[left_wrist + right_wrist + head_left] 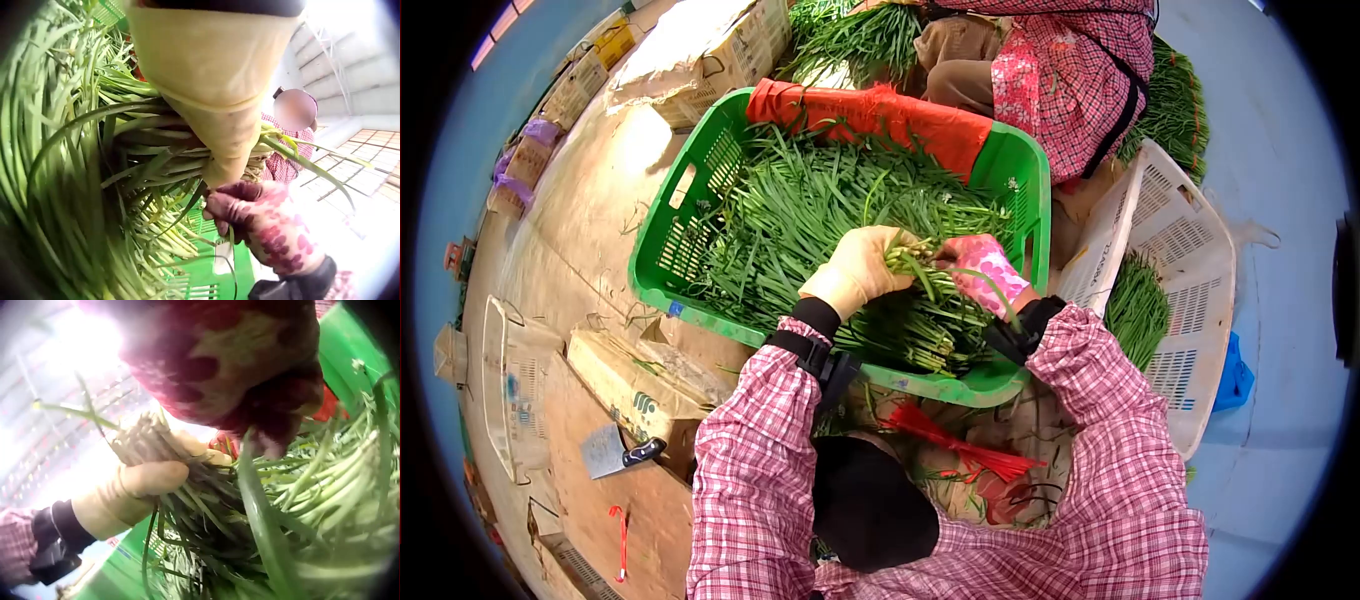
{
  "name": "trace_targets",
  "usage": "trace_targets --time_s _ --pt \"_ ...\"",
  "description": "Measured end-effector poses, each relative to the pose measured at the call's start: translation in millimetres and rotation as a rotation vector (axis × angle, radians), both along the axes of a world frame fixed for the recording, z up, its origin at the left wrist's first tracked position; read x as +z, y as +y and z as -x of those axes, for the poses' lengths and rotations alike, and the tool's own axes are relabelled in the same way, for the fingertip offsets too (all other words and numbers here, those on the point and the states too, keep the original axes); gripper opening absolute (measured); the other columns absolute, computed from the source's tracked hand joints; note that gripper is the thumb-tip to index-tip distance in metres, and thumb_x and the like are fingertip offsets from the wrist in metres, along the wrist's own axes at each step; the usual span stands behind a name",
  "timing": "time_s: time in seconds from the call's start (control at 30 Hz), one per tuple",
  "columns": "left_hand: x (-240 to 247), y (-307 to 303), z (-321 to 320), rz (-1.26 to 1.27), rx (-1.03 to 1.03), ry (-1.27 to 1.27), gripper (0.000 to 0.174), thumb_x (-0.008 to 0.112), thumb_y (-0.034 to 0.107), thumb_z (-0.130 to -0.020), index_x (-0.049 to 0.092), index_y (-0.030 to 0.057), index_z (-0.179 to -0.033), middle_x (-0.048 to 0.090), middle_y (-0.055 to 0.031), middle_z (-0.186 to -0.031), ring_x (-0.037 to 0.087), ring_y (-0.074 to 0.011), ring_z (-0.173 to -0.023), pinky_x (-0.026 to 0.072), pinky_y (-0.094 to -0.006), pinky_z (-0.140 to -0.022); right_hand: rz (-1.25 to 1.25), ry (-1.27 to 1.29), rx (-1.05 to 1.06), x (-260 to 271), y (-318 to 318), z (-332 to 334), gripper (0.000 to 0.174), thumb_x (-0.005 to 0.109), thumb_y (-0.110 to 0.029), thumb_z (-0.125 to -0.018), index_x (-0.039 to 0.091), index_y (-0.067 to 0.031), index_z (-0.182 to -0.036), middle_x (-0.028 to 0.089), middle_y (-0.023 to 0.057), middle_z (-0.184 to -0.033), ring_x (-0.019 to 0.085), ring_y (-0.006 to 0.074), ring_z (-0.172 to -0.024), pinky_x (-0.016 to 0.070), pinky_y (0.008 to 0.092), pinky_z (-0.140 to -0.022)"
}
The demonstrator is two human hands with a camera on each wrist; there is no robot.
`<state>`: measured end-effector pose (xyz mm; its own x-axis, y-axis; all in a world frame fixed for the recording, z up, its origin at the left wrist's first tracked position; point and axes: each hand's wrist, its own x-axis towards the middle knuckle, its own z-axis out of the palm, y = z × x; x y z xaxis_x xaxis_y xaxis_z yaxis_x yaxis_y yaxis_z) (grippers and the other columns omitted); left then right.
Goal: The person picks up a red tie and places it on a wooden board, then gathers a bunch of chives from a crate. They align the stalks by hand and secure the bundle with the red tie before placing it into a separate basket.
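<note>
- Lower left: black-handled steel cleaver [620,452] lies on a brown board, apart from both hands.
- Left to centre: green plastic crate [720,325] stands beneath the hands, presumably so that dropped leaves stay contained.
- Centre: left hand in cream glove [855,272], grip closed round a leafy green bundle [908,258] above the crate, probably keeping its ends together; stalks pale-based, leaves long, flat, glossy.
- Right of centre: right hand in pink floral glove [983,270], grip pinching a loose green blade [256,506], apparently for separate control.
</note>
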<state>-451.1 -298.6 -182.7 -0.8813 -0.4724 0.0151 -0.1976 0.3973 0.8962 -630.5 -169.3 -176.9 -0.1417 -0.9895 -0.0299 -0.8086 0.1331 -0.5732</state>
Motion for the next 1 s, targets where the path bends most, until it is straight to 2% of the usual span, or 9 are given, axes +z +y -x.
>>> trace_targets --time_s 0.07,0.13,0.2,0.27,0.53,0.6,0.73,0.93,1.0 --pt "2 2 -3 -0.076 0.007 -0.045 0.034 0.079 -0.002 -0.073 0.07 0.0029 -0.105 0.073 0.0004 -0.093 0.063 -0.0054 -0.083 0.0541 -0.0234 -0.078 -0.213 0.461 0.092 5 2 11 0.025 0.063 -0.027 -0.088 0.072 -0.008 -0.1 0.071 0.0156 -0.092 0.069 0.0333 -0.087 0.0541 0.0439 -0.076" --pt "6 5 2 -0.152 0.011 0.004 0.032 0.079 -0.002 -0.073 0.07 0.0027 -0.104 0.072 0.0009 -0.092 0.063 -0.0054 -0.083 0.0537 -0.0229 -0.077 -0.199 0.652 0.096 2 9 -5 0.082 0.068 -0.055 -0.082 0.044 -0.0118 -0.147 0.036 0.0185 -0.156 0.039 0.0409 -0.14 0.0455 0.0589 -0.099" --pt "18 12 6 -0.01 0.032 -0.096 0.033 0.08 -0.003 -0.072 0.07 0.0027 -0.104 0.073 0.0002 -0.093 0.064 -0.0062 -0.084 0.0544 -0.0235 -0.078 -0.667 0.288 0.045 4 0 -31 0.105 0.068 -0.064 -0.081 0.021 -0.0111 -0.158 0.015 0.0177 -0.165 0.014 0.0429 -0.15 0.0267 0.063 -0.115" --pt "1 4 13 -0.113 0.032 0.023 0.033 0.08 -0.004 -0.073 0.07 0.0038 -0.104 0.073 -0.0001 -0.095 0.065 -0.0068 -0.085 0.0549 -0.0236 -0.08 -0.686 0.767 0.378 -171 -1 -12 0.088 0.04 -0.069 -0.095 0.02 -0.0117 -0.158 0.022 0.0247 -0.161 0.017 0.0487 -0.148 0.0206 0.0591 -0.118" --pt "186 -74 -51 -0.328 0.099 0.782 0.028 0.06 0.011 -0.088 0.064 -0.0006 -0.113 0.066 -0.0123 -0.119 0.062 -0.0166 -0.096 0.0487 -0.03 -0.09 -0.892 0.255 0.194 -97 -15 -14 0.114 0.064 -0.063 -0.085 0.004 0.0022 -0.157 0.009 0.0229 -0.165 0.02 0.0337 -0.151 0.0299 0.0433 -0.118" --pt "235 -117 -120 0.42 0.065 0.629 0.057 0.036 0.029 -0.096 0.053 -0.0039 -0.139 0.05 -0.0187 -0.147 0.05 -0.0275 -0.135 0.0295 -0.0372 -0.12 -0.878 0.225 0.197 -130 -21 1 0.116 0.061 -0.071 -0.081 0.003 -0.0081 -0.16 0.006 0.0162 -0.167 0.019 0.0335 -0.152 0.0288 0.0557 -0.116" --pt "308 -26 -184 1.136 0.696 0.452 0.044 0.061 0.026 -0.097 0.059 0.0019 -0.133 0.061 -0.0133 -0.134 0.058 -0.0218 -0.123 0.0445 -0.0333 -0.108 -0.42 0.282 0.04 -6 1 -37 0.11 0.074 -0.059 -0.078 0.022 0.0014 -0.154 0.044 0.0266 -0.147 0.047 0.038 -0.134 0.0438 0.0458 -0.106" --pt "345 18 -240 0.202 0.979 1.092 0.038 0.059 0.029 -0.099 0.063 -0.0011 -0.122 0.066 -0.015 -0.122 0.064 -0.0254 -0.109 0.0505 -0.0388 -0.099 -0.528 0.441 0.301 -101 -11 -77 0.115 0.082 -0.037 -0.076 0.009 -0.0078 -0.16 0.021 0.0282 -0.16 0.051 0.0399 -0.131 0.0487 0.0476 -0.103" --pt "353 41 -242 0.282 1.088 1.094 0.035 0.049 0.018 -0.102 0.059 -0.0055 -0.126 0.066 -0.0179 -0.122 0.067 -0.0279 -0.106 0.0552 -0.0371 -0.094 -0.473 0.26 0.325 -91 -28 -42 0.104 0.083 -0.031 -0.076 0.023 -0.0036 -0.156 0.042 0.0267 -0.149 0.053 0.0358 -0.129 0.046 0.0379 -0.106"
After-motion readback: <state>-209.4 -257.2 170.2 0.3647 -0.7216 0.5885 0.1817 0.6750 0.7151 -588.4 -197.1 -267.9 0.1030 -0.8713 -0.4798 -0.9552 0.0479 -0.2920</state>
